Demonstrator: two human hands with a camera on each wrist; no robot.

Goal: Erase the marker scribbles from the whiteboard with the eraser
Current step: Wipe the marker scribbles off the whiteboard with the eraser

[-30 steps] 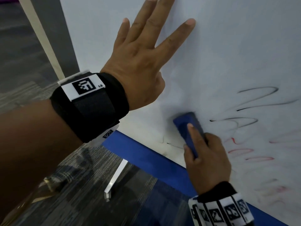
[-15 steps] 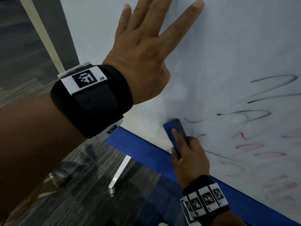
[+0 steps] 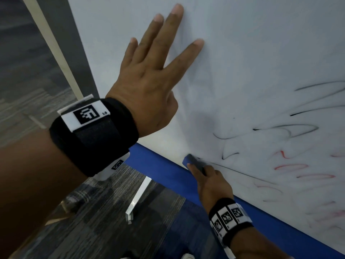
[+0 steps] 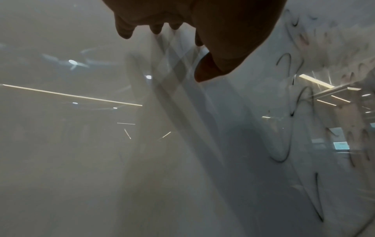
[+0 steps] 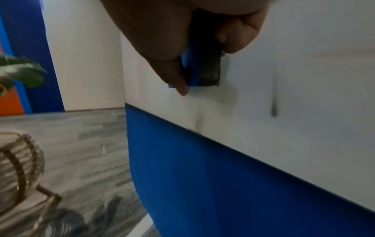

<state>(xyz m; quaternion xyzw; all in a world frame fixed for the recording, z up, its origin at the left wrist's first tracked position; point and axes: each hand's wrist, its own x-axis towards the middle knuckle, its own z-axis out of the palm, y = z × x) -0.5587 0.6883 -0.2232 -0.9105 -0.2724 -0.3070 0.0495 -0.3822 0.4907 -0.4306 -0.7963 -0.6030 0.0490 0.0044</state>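
Observation:
The whiteboard (image 3: 242,53) fills the upper right of the head view. Black scribbles (image 3: 276,131) and fainter red scribbles (image 3: 291,166) cover its right part; black scribbles (image 4: 284,128) also show in the left wrist view. My left hand (image 3: 149,75) lies flat on the board with straight, spread fingers, above and left of the marks. My right hand (image 3: 211,182) grips the blue eraser (image 3: 192,161) and presses it to the board near its lower edge, at the left end of a thin black line. In the right wrist view the eraser (image 5: 202,67) shows a dark felt face between thumb and fingers.
A blue panel (image 3: 168,171) runs below the board's lower edge. Grey carpet (image 3: 93,230) lies beneath, with a white stand foot (image 3: 138,199) on it. A wicker chair (image 5: 22,168) and a green plant (image 5: 18,72) stand off to the left.
My right hand has slid the eraser down and left toward the board's lower edge. The left hand stays flat on the board. The camera has tilted, so the scene sits lower.

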